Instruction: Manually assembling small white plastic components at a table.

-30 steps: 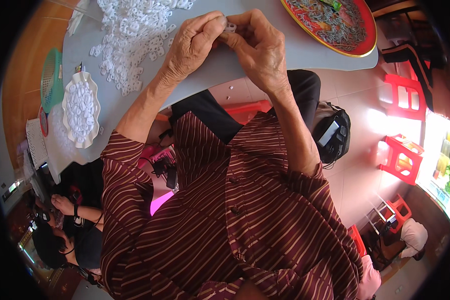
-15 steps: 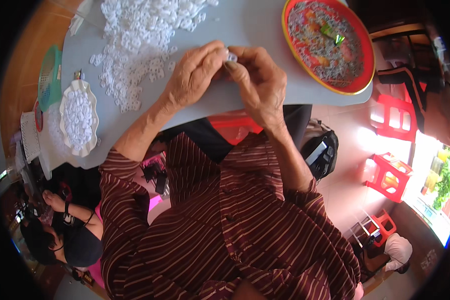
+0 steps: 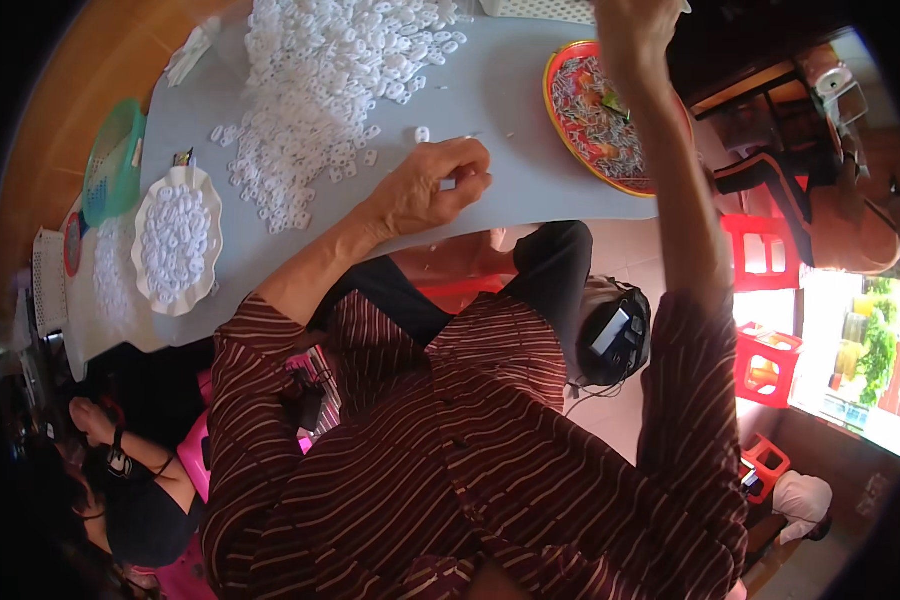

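Observation:
My left hand (image 3: 432, 188) is held low over the near part of the grey table (image 3: 490, 75), its fingers curled in against the thumb. Whatever those fingers hold, if anything, is hidden. One loose white plastic piece (image 3: 422, 134) lies just beyond it, and a large heap of small white plastic pieces (image 3: 330, 90) spreads to its left. My right hand (image 3: 638, 35) reaches to the top edge, beside a white perforated basket (image 3: 540, 10); its fingertips are out of sight. Under that forearm stands a red round tray (image 3: 560, 120) holding many small metal bits and a green wrapper.
A scalloped white dish (image 3: 217, 215) of white pieces stands at the left, next to a green basket (image 3: 120, 165). Another person's arm (image 3: 155, 455) shows at lower left. Red stools (image 3: 765, 365) and a black bag (image 3: 618, 335) are on the floor at the right.
My hands, together over the table before, have parted. The right one has gone far up and right past the red tray; the left stays near the table's front with curled fingers.

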The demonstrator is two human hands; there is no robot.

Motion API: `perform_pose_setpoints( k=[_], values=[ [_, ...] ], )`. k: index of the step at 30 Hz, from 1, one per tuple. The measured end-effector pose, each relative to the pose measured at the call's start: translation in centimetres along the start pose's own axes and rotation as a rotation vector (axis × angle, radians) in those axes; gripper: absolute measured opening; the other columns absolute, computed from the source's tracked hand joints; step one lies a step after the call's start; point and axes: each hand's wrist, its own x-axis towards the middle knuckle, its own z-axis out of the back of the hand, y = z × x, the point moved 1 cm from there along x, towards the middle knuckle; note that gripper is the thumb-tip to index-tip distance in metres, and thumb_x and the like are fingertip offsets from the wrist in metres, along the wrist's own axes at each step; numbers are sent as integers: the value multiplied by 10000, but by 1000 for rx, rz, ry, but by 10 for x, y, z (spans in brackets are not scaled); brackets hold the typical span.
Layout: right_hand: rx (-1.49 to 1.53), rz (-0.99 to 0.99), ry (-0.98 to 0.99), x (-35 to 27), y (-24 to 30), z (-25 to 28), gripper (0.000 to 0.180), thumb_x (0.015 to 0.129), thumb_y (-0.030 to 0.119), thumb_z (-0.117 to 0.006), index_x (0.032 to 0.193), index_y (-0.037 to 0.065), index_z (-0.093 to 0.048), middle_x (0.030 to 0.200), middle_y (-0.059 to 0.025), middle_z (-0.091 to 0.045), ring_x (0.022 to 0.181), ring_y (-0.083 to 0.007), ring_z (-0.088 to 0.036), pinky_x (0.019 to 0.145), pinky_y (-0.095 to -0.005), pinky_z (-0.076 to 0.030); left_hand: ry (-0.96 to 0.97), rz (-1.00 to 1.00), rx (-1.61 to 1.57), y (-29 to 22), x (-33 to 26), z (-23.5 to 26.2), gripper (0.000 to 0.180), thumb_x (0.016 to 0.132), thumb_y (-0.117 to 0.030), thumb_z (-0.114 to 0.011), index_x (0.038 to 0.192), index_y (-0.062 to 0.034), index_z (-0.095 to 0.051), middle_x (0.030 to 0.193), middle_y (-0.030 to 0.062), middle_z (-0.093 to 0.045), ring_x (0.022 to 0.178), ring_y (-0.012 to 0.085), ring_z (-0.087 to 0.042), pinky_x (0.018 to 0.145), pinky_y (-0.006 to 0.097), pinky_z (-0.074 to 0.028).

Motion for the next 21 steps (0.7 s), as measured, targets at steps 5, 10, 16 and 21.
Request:
perform_pose_setpoints(
  k=[5, 10, 16, 21],
  values=[
    [-56, -57, 171, 63, -58, 35, 124, 835, 106, -608, 868, -2, -660, 710, -72, -638, 621, -143, -590, 577, -266, -478, 78, -88, -5, 18, 10, -9, 111, 812, -46, -601, 838, 2, -504, 661, 39, -455, 618, 120, -451, 580, 269, -418],
    [-456, 90, 564, -25, -35, -46, 149, 785, 118, -622, 872, 10, -676, 756, -143, -669, 652, -195, -639, 623, -310, -505, 35, -127, 71, 7, -1, 0, 115, 792, -45, -611, 822, -4, -508, 672, 73, -494, 610, 171, -493, 583, 300, -429],
    [-438, 346, 735, -74, -71, -79, 117, 781, 78, -613, 867, 43, -684, 846, -117, -671, 766, -323, -633, 733, -387, -514, 82, -151, 113, 4, 0, -5, 136, 746, -26, -612, 791, 0, -486, 711, 117, -533, 630, 282, -533, 585, 355, -427],
    [-507, 347, 848, -84, -66, -77, 128, 771, 62, -609, 872, 49, -686, 828, -114, -665, 760, -317, -635, 712, -392, -513, 74, -180, 124, 3, -3, -4, 151, 745, -32, -612, 804, 1, -477, 726, 122, -526, 639, 295, -526, 582, 361, -423]
  ],
)
